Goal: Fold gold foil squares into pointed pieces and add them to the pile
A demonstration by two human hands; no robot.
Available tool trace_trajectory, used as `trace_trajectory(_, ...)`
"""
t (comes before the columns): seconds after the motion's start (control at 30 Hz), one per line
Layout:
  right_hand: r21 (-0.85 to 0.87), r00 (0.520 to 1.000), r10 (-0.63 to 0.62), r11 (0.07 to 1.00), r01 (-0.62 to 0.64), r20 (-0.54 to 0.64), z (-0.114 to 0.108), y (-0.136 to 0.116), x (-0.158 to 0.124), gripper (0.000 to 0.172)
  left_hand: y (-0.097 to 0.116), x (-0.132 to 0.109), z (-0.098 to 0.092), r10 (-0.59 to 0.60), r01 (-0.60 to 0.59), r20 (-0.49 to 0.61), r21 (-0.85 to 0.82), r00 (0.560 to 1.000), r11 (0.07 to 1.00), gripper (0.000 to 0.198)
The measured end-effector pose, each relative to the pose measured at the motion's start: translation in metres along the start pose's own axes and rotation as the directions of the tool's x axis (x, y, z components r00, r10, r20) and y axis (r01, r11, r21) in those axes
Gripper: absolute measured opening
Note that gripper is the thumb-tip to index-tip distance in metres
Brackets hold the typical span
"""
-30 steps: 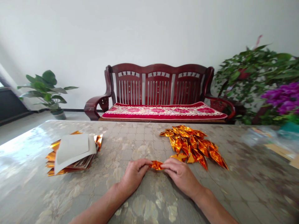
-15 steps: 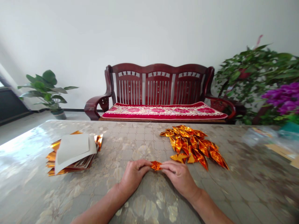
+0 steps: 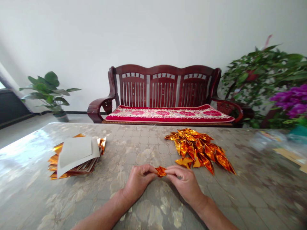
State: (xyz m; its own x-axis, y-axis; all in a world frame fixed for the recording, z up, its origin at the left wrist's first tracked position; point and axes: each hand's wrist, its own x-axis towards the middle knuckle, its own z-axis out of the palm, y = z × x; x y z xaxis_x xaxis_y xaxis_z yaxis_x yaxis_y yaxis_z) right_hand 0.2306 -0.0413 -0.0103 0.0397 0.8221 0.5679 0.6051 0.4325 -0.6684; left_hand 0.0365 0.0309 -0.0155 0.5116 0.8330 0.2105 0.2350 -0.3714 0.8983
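Between my two hands is a small folded piece of orange foil paper (image 3: 161, 171), low over the patterned table (image 3: 134, 204). My left hand (image 3: 140, 179) pinches its left end between thumb and fingers. The right end is pinched the same way by my right hand (image 3: 184, 182). Just beyond my right hand lies a heap of folded orange foil pieces (image 3: 196, 147), pointed in shape. Over on the left is a stack of foil sheets (image 3: 79, 156), with pale sides facing up on top and orange edges sticking out.
Clear plastic bags (image 3: 268, 139) and a tan card piece (image 3: 290, 156) lie at the table's right side. Behind the table stands a dark red wooden bench (image 3: 163, 86) with a red floral cushion (image 3: 168, 114). Potted plants (image 3: 51, 86) flank it.
Both hands keep their pinch on the foil piece. The fingers of my left hand have shifted slightly, and the foil piece's middle looks a little more crumpled. The view has moved very slightly.
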Motion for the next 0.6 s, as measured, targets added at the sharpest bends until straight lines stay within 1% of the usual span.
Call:
trace_trajectory(0.1,0.019,1.0,0.004,1.0,-0.004,-0.002,0.0,-0.0015,-0.0007,0.012,-0.0025,0.0001,0.0013,-0.007,0.007,-0.005,-0.04,1.0,0.999,0.01)
trace_trajectory(0.2,0.031,1.0,0.017,0.999,-0.017,0.006,0.0004,-0.0016,-0.0013,0.013,-0.0026,0.0007,0.0015,0.009,-0.009,-0.008,-0.059,1.0,0.998,0.009)
trace_trajectory(0.4,0.039,0.999,0.006,0.999,-0.007,0.048,0.0019,-0.0027,-0.0003,0.018,0.003,0.0025,-0.0003,0.07,-0.068,0.04,-0.036,0.997,0.997,0.011)
trace_trajectory(0.6,0.028,0.999,-0.024,0.999,0.023,0.034,0.0021,-0.0045,-0.0002,0.02,0.0057,-0.0016,0.0009,0.111,-0.11,0.047,-0.008,0.993,0.994,0.012)
